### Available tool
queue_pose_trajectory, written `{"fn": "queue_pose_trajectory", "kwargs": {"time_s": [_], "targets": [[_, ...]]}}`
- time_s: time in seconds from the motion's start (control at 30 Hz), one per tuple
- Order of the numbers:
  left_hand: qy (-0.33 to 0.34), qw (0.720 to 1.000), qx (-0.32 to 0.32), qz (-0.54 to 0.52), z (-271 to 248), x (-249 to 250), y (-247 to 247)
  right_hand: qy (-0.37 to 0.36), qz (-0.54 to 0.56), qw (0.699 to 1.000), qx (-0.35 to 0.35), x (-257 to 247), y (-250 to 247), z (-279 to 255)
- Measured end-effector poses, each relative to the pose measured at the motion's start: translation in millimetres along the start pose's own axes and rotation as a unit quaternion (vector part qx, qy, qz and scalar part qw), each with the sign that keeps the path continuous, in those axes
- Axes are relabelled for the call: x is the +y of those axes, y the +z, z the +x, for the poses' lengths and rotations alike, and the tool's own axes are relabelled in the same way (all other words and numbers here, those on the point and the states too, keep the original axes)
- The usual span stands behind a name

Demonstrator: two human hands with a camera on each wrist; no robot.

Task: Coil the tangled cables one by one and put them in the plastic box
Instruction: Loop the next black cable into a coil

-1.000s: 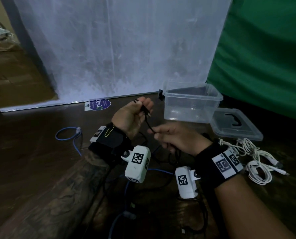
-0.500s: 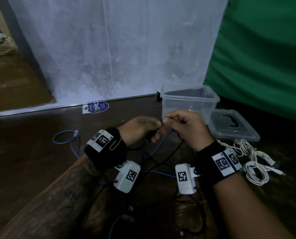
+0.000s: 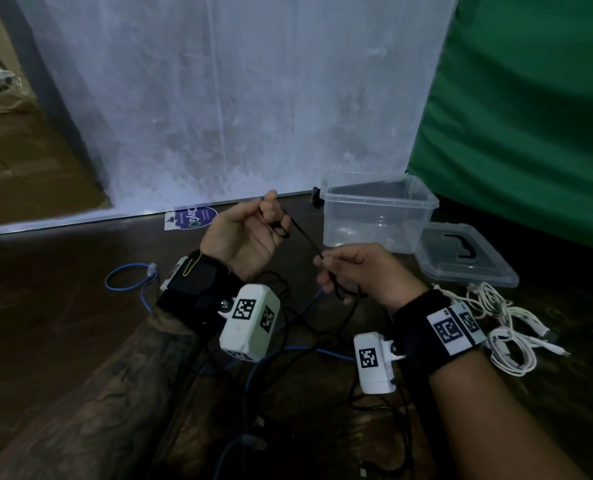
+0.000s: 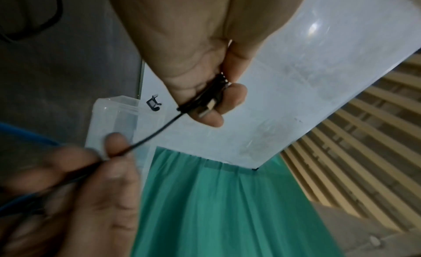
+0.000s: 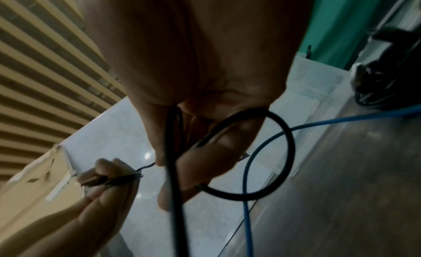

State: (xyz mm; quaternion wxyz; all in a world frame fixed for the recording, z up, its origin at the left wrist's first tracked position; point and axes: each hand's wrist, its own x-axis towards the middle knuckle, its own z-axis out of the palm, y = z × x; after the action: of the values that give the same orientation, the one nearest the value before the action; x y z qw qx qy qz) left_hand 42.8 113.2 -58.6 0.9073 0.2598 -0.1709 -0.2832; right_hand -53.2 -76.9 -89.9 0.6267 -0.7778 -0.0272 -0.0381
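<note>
Far left of the left fingers: blue cable (image 3: 129,278), one end looped on the dark wood counter (image 3: 46,323), the rest running under both wrists toward the right.

Left hand (image 3: 245,242) raised, palm up. Its fingers (image 4: 230,98) are curled and pinch the plug end plus a few small coils of the black cable (image 3: 305,242); the metal connector tip shows against the fingertips in the left wrist view.

From that pinch a taut stretch of black cable runs down and right to the right hand (image 3: 357,271). The hands are apart, with only this stretch between them.

Right hand: thumb and index fingers (image 4: 114,143) pressed together on the cable. In the right wrist view one loop of it curls round the lower fingers (image 5: 216,152), then the cable drops away below the hand. The slack lies tangled with the blue cable on the counter under both wrists.

Behind the right fingers: clear plastic box (image 3: 378,209), open, upright, nothing visible inside. Just right of it, its lid (image 3: 464,254) lies flat on the counter with a black clip on top.

Right of the right wrist: white cables (image 3: 506,327) in a loose heap, near the lid, apart from both hands.
</note>
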Motion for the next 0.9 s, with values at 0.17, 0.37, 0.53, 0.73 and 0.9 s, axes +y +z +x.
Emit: {"fn": "queue_pose_trajectory", "kwargs": {"time_s": [0.17, 0.37, 0.53, 0.73, 0.9], "targets": [[0.104, 0.99, 0.008, 0.094, 9, 1, -11, -0.016, -0.131, 0.985, -0.112, -5, 8, -3], [0.174, 0.91, 0.047, 0.373, 7, -22, -15, -0.05, -0.099, 0.984, -0.14, -17, 11, -9], [0.137, 0.759, -0.045, 0.635, -2, -27, -9, -0.08, -0.029, 0.994, -0.063, -19, 6, -6], [-0.019, 0.816, -0.103, 0.568, -8, -34, -4, -0.097, 0.057, 0.988, 0.11, -10, -7, 0], [-0.081, 0.969, -0.075, 0.222, -3, 6, -2, -0.058, 0.096, 0.96, 0.258, 6, -33, 9]]}}
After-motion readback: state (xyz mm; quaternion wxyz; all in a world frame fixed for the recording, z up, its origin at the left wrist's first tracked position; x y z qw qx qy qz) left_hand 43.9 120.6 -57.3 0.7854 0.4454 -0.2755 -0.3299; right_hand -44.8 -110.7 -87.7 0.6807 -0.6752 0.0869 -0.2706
